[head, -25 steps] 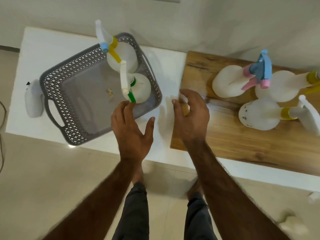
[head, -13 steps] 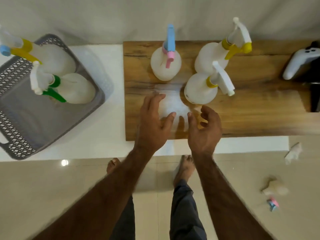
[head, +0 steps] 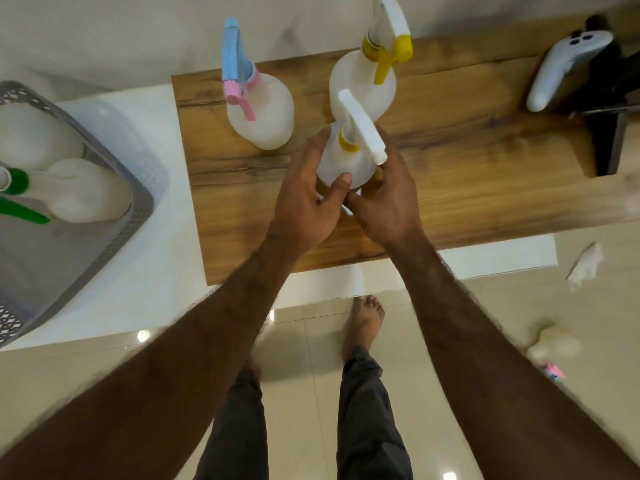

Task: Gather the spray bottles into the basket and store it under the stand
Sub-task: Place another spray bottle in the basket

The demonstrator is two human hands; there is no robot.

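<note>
Three white spray bottles stand on the wooden stand top [head: 450, 174]. The nearest one, a white-trigger bottle [head: 341, 161] with a yellow collar, is clasped from both sides: my left hand [head: 304, 202] wraps its left flank, my right hand [head: 388, 199] its right. Behind it stands a yellow-trigger bottle [head: 363, 81]. To the left is a blue-and-pink-trigger bottle [head: 263, 109]. The grey perforated basket [head: 138, 188] sits at the left edge on the white surface and holds a green-trigger bottle [head: 79, 192] and another white bottle [head: 31, 136], both partly cut off.
A white game controller [head: 561, 71] leans on a dark object [head: 613, 126] at the stand's right end. Crumpled paper [head: 585, 265] and small debris [head: 554, 348] lie on the tiled floor at right. My bare feet stand close to the white platform [head: 166, 254].
Both hands have reached forward from the stand's front area and closed around the white-trigger bottle. The view has shifted slightly right and closer, pushing the basket further off the left edge.
</note>
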